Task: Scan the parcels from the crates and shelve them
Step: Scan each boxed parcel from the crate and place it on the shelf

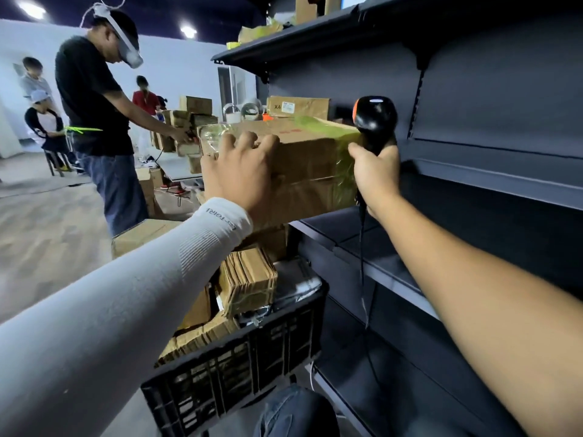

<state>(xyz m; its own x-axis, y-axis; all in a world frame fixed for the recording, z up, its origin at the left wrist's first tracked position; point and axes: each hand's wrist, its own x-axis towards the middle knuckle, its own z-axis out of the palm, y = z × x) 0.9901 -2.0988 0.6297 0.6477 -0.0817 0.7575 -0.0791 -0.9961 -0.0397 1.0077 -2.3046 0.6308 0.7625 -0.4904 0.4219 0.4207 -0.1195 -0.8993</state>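
Left hand (239, 171), in a white sleeve (142, 279): fingers curled over the top near edge of a cardboard parcel (303, 165), gripping it at its left end. Parcel held raised, level with the dark shelf unit (492, 121), its right end wrapped in greenish tape.
Right hand (375, 171): just right of the parcel, fingers wrapped round the handle of a black barcode scanner (373, 121); scanner head upright above the fist, cord hanging below it.
Below left hand: black plastic crate (239, 370) holding stacked cardboard parcels (247, 280) and a grey bag.
Beyond parcel: a second box marked X4 (296, 107) on the shelf.
Far left of left hand: a person in a black shirt (91, 96) wearing a headset, bent over boxes on a table; further people behind.
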